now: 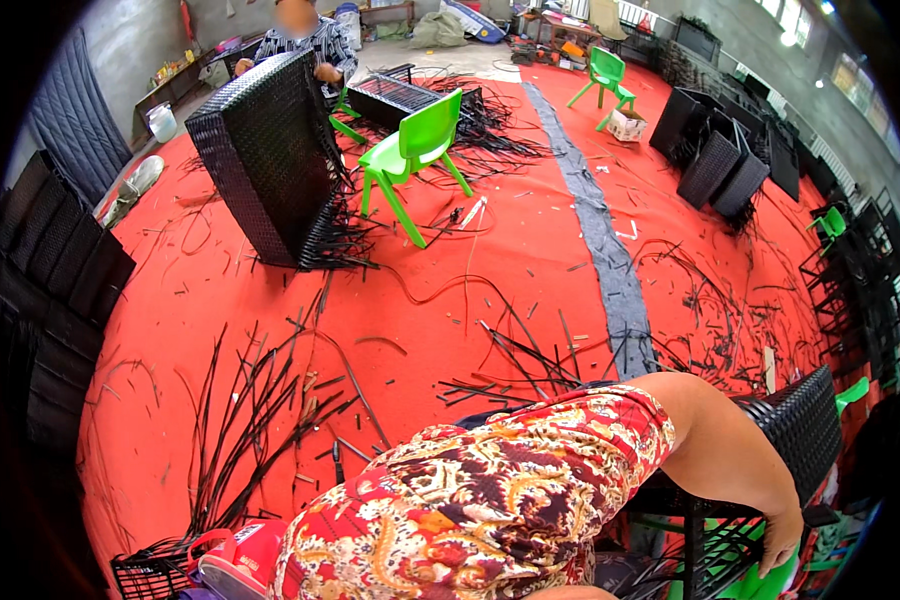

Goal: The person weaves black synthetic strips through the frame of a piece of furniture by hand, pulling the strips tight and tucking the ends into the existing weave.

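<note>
My left arm reaches to the lower right from a red patterned sleeve. My left hand [782, 540] hangs over dark frame bars and loose strips, its fingers pointing down and loosely stretched. I see nothing clearly held in it. Beside that arm stands a black woven furniture piece [808, 428]. Black strips [660, 572] spread below it, over a green plastic surface [770, 580] near my fingers. A sliver of skin shows at the bottom edge, but my right hand is out of sight.
Ahead on the red floor covering [450, 300] a woven black panel [260, 160] stands upright near a green chair [415, 150]. A person [310, 45] is behind it. Loose strips [235, 430] lie at left. Black woven pieces [715, 165] stand at far right.
</note>
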Action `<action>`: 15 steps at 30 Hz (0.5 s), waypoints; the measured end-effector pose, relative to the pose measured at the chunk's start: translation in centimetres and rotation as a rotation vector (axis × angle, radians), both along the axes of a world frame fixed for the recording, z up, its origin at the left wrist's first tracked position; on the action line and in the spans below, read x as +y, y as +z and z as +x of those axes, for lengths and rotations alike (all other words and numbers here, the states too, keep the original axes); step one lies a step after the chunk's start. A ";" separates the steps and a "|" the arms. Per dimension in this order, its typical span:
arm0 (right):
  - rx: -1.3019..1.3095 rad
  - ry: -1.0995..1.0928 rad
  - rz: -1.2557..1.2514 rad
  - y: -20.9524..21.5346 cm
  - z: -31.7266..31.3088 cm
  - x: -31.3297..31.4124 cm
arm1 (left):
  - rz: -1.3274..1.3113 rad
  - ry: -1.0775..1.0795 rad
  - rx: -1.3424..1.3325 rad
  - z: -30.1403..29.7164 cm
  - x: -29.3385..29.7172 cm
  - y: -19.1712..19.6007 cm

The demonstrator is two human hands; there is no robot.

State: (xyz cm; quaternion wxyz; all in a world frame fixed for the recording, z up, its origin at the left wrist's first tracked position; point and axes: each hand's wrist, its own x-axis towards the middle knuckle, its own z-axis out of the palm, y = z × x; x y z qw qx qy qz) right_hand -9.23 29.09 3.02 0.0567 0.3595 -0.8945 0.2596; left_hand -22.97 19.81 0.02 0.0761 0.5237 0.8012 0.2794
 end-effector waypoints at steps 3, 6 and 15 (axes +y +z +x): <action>0.031 0.010 0.002 -0.1 0.1 0.0 | 0.041 0.017 -0.019 0.0 0.0 0.1; 0.061 0.017 0.003 -0.2 0.3 0.1 | 0.042 -0.003 -0.045 0.0 0.2 0.1; 0.181 0.042 0.014 -0.8 0.3 1.4 | 0.168 0.115 -0.299 2.8 -0.5 0.9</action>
